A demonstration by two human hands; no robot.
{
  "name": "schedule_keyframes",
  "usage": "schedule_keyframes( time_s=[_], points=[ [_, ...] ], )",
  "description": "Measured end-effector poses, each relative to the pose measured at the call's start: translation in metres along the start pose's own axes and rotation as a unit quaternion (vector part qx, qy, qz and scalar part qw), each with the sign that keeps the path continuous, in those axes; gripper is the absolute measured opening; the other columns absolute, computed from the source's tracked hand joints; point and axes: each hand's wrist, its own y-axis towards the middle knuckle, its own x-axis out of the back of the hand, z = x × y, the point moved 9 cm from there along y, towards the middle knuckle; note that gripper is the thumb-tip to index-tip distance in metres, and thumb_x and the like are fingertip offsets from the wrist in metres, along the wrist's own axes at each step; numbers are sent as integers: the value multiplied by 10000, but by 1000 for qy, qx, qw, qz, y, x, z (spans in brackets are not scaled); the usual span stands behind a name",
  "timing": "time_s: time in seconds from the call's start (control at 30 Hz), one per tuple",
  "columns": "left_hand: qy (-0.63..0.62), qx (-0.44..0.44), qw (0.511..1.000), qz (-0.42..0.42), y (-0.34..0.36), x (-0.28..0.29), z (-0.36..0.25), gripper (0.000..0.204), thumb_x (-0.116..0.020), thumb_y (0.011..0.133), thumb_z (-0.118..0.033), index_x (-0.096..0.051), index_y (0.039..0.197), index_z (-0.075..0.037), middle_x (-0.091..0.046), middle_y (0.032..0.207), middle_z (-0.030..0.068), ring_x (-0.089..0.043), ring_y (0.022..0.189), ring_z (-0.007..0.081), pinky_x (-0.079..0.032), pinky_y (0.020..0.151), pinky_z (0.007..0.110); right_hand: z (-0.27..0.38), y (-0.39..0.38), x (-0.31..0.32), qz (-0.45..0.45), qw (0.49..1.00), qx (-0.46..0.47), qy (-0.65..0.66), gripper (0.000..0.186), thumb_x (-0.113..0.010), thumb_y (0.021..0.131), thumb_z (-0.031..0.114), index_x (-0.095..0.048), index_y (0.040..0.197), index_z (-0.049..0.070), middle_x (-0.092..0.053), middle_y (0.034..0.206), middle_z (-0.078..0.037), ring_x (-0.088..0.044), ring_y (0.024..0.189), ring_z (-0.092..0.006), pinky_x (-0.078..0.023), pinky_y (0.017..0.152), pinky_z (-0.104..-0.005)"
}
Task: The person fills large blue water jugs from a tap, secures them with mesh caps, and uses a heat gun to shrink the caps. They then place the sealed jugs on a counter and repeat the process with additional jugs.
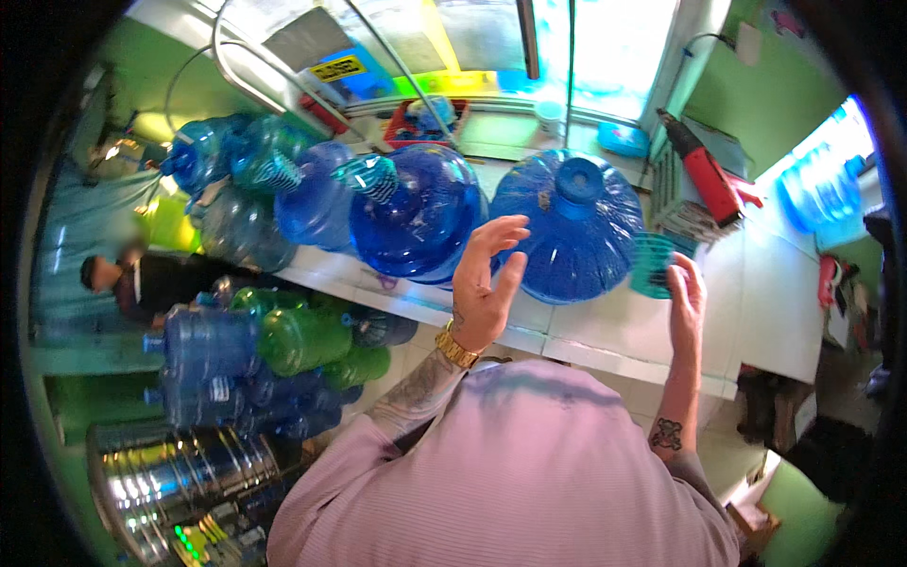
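Observation:
My left hand, with a gold watch at the wrist, is raised in front of a large blue water jug, its fingers curved and apart with nothing in them. My right hand grips a teal, cup-like plastic piece at that jug's right side. The jug stands upright on the white tiled counter, its round blue cap facing up. Left of it, a darker blue jug has a teal plastic piece around its neck; a paler blue jug stands beside that one.
A red heat gun rests on a grey box at the right. More jugs crowd the counter's left end; stacked jugs and a steel tank are lower left. A person in dark clothing is at the left. A red basket is behind.

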Motion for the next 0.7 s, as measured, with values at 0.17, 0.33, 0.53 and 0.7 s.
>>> schedule_keyframes(
  time_s=[0.17,0.33,0.53,0.7],
  points=[
    [-34,30,991,129,38,-27,-20,498,-788,849,-155,-591,1294,-53,-593,1281,102,-620,1031,183,-516,858,304,111,-30,-139,169,985,8,17,353,-580,1027,214,-553,1310,4,-652,1112,-36,-556,1028,-84,-437,908,-242],
    [24,-26,984,174,55,-19,-20,129,-739,877,-98,-729,999,-58,-689,875,61,-629,760,124,-502,702,272,159,-23,-177,134,985,111,6,509,-589,1017,244,-442,1448,17,-562,1348,-109,-509,1244,-164,-388,1074,-336],
    [-38,-14,967,250,59,-21,-3,177,-689,913,-88,-668,1081,-37,-687,919,77,-635,823,136,-507,767,271,157,-23,-180,95,990,100,0,387,-674,943,67,-564,1312,34,-624,1119,-28,-592,1009,-80,-470,876,-230],
    [-241,81,888,384,58,-35,24,142,-668,942,-78,-640,1061,-6,-634,1018,18,-590,946,82,-485,863,243,132,-29,-199,170,985,-8,25,460,-691,933,96,-527,1361,60,-567,1004,18,-540,901,-54,-440,829,-209]
  ],
)
